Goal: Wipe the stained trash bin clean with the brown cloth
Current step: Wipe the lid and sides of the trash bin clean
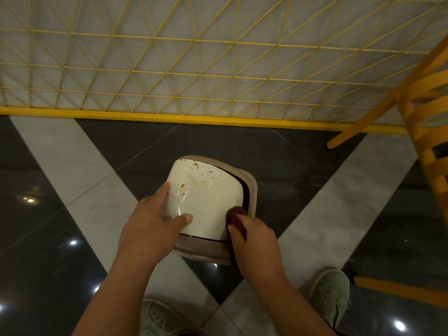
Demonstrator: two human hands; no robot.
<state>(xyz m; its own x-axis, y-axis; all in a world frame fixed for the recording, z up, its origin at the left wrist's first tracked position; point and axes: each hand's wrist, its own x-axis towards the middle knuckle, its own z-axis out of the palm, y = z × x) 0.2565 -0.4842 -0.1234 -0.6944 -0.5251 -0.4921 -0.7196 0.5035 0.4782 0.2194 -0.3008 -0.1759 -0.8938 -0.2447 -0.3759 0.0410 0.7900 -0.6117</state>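
A small trash bin (208, 190) with a cream swing lid and a taupe rim stands on the floor in front of me. Brown-orange stains dot the lid's upper and left parts. My left hand (155, 224) grips the lid's left side, fingers up along its edge and thumb across its near face. My right hand (252, 238) holds the bunched brown cloth (234, 215) against the lid's near right corner, by the rim. Most of the cloth is hidden under my fingers.
The floor is glossy dark and pale tile. A yellow wire-mesh panel (218, 76) with a yellow base rail stands just behind the bin. Yellow chair legs and slats (426, 132) crowd the right side. My two pale shoes (327, 297) are below.
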